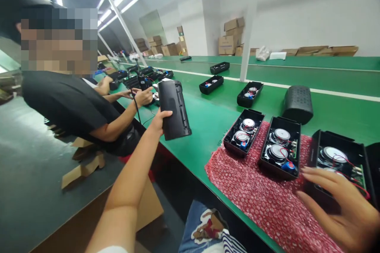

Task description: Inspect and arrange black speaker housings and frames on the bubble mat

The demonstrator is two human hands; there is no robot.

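Note:
My left hand (162, 120) grips a black speaker housing (173, 104) by its lower left side, holding it upright over the table's front edge. At the right, my right hand (344, 201) has its fingers apart in front of an open speaker case (352, 147) with round silver drivers, red wires and a circuit board; whether it touches the case I cannot tell. Two similar open speaker cases (280, 148) (244, 132) lie to its left on red bubble wrap (243, 189), drivers facing up.
Across the green table (202, 126) lie more open cases (250, 94) and a closed black speaker (297, 104). A co-worker (68, 102) in a black shirt works at the left, hands close to the housing. A white post (250, 23) rises from the table. Cardboard boxes (230, 41) stand behind.

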